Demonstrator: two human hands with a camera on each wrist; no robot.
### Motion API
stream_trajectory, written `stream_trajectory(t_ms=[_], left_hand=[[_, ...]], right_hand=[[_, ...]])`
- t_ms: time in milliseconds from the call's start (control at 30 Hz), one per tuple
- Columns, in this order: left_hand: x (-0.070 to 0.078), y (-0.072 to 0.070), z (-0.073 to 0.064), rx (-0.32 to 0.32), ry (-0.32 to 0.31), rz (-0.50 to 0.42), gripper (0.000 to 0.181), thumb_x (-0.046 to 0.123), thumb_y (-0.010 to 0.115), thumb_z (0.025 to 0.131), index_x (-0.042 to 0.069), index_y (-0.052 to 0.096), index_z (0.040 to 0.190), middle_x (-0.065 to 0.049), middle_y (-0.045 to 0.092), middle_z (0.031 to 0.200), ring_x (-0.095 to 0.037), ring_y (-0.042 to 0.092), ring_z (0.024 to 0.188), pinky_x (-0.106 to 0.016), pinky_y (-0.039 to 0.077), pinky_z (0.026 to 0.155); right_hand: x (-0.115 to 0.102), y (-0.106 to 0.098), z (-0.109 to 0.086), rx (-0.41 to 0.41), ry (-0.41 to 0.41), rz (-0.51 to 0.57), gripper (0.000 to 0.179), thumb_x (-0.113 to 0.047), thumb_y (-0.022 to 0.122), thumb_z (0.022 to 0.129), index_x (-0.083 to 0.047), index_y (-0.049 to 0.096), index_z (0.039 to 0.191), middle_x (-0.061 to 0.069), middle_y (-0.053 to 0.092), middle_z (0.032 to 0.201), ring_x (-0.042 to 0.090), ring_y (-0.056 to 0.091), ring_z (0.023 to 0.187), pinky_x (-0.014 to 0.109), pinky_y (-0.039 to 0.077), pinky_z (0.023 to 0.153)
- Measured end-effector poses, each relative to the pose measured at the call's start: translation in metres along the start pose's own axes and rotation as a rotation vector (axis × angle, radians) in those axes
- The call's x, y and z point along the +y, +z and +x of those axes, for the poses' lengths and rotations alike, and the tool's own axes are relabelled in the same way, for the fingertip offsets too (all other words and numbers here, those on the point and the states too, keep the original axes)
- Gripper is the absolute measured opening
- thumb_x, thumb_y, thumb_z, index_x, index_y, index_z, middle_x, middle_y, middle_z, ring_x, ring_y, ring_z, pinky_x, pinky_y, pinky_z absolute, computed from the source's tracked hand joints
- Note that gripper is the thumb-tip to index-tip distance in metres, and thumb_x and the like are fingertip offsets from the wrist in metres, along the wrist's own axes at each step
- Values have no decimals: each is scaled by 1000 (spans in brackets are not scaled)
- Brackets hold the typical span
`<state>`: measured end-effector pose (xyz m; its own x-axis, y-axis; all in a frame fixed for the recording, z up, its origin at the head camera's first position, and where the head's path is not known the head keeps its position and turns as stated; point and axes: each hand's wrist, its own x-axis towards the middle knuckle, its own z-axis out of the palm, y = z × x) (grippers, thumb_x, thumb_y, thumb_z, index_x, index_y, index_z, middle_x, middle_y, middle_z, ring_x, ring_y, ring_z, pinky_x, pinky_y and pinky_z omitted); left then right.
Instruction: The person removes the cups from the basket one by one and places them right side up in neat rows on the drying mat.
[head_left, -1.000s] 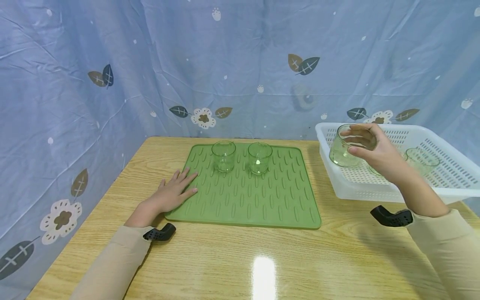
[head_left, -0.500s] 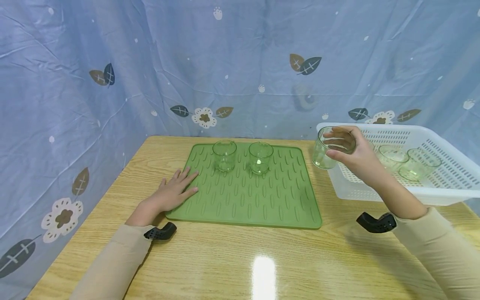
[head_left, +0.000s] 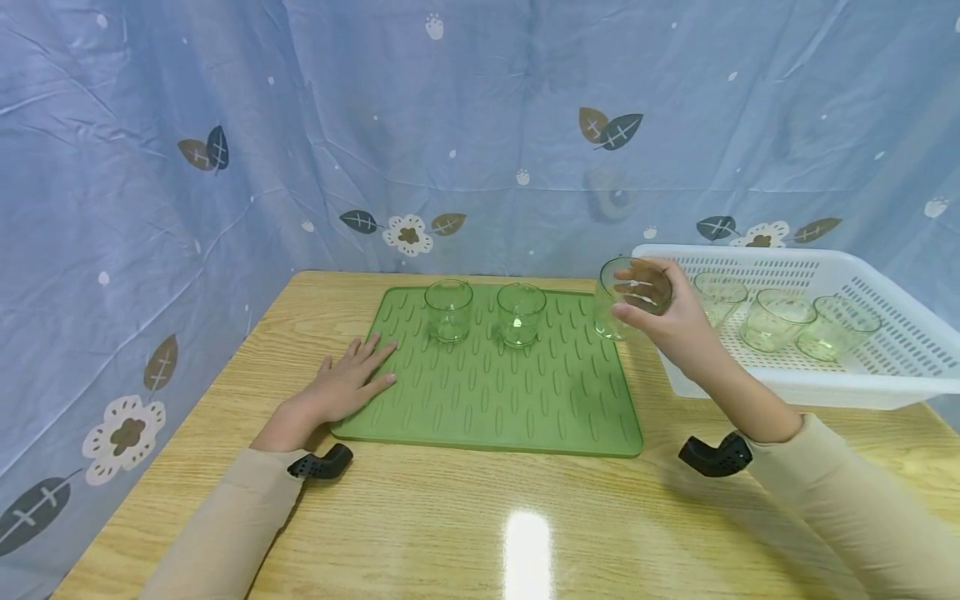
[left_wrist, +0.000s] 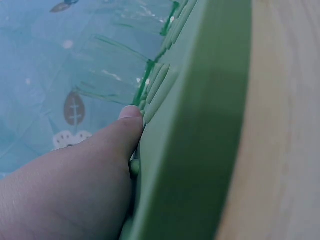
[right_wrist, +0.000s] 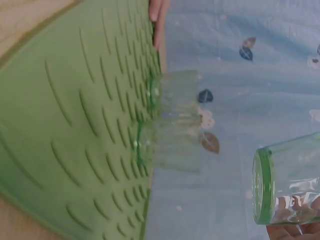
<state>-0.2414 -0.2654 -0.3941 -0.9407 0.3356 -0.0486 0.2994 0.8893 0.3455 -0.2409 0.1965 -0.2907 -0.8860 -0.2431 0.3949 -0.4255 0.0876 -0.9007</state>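
Observation:
My right hand (head_left: pixel 678 321) grips a clear, green-tinted drinking glass (head_left: pixel 609 304) by its side, holding it in the air over the right edge of the green ridged mat (head_left: pixel 487 408). In the right wrist view the held glass (right_wrist: pixel 265 185) shows its thick base, apart from the mat. Two similar glasses stand upright near the mat's back edge, a left glass (head_left: pixel 448 312) and a right glass (head_left: pixel 521 315). My left hand (head_left: pixel 337 392) rests with spread fingers on the mat's left edge; the left wrist view shows its thumb (left_wrist: pixel 131 112) on the mat surface.
A white perforated plastic basket (head_left: pixel 787 387) stands on the right of the wooden table (head_left: pixel 420 517), with several glasses (head_left: pixel 776 321) inside. A blue patterned curtain (head_left: pixel 480 150) hangs behind the table.
My right hand has carried the glass left, out from above the basket to the mat's right edge. My left hand and the two standing glasses have stayed put.

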Motion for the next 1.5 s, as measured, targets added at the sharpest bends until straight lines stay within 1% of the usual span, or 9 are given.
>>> stream_trajectory(t_ms=[100, 267, 333, 467, 633, 800, 1100, 1333, 1500], left_hand=[[0, 0, 0, 2, 1, 0, 71, 53, 39, 109, 15, 20, 166, -19, 6, 170, -48, -1, 153, -80, -1, 110], [1, 1, -1, 7, 4, 0, 70, 52, 39, 109, 14, 22, 166, -20, 7, 170, -48, -1, 153, -80, -3, 109], [1, 1, -2, 9, 4, 1, 70, 52, 39, 110, 14, 22, 166, -20, 7, 170, -48, -1, 153, -80, -3, 109], [1, 1, -2, 9, 5, 0, 70, 52, 39, 110, 13, 22, 166, -20, 7, 170, -48, -1, 153, -80, -3, 109], [0, 1, -2, 9, 6, -2, 70, 51, 39, 110, 14, 22, 166, -20, 7, 170, -48, -1, 153, -80, -2, 110], [0, 2, -3, 8, 5, -2, 70, 52, 39, 110, 15, 22, 166, -19, 6, 170, -48, -1, 153, -80, -3, 110], [-2, 2, -2, 11, 3, 5, 72, 55, 38, 109, 15, 22, 166, -19, 6, 170, -47, -1, 153, -80, -3, 109], [-1, 1, -1, 12, 10, 3, 71, 54, 39, 109, 15, 22, 166, -20, 7, 170, -48, 0, 153, -81, -2, 109], [1, -1, -1, 11, 7, 1, 70, 52, 40, 109, 14, 22, 166, -20, 6, 170, -49, 0, 153, -81, -2, 109]], right_hand=[[3, 7, 1, 2, 29, -33, 56, -3, 68, 99, -7, 37, 145, 1, 55, 135, 14, 53, 122, 20, 43, 104], [11, 18, 4, -10, 55, -109, 69, -1, 71, 96, 3, 30, 151, 15, 50, 143, 15, 51, 127, 26, 39, 111], [16, 22, 6, -7, 63, -114, 71, 0, 71, 96, 4, 29, 152, 19, 47, 145, 19, 50, 130, 31, 37, 114], [26, 25, 11, 6, 89, -104, 73, -1, 71, 96, 5, 26, 154, 20, 45, 148, 31, 45, 138, 42, 33, 118], [39, 27, 17, 23, 153, -102, 77, -8, 70, 98, 2, 22, 157, 21, 41, 153, 38, 40, 142, 50, 34, 117], [51, 29, 21, 48, 198, -93, 81, -10, 71, 99, 3, 18, 159, 25, 39, 155, 40, 39, 142, 52, 34, 117], [71, 29, 33, 99, 253, -93, 83, -15, 72, 98, 4, 19, 159, 24, 38, 157, 38, 39, 144, 50, 36, 116], [83, 25, 39, 89, 315, -59, 86, -18, 70, 99, 0, 15, 162, 25, 32, 161, 40, 32, 147, 53, 33, 117], [87, 22, 43, 82, 332, -84, 87, -21, 71, 99, 0, 15, 162, 24, 32, 161, 40, 31, 148, 53, 34, 116]])
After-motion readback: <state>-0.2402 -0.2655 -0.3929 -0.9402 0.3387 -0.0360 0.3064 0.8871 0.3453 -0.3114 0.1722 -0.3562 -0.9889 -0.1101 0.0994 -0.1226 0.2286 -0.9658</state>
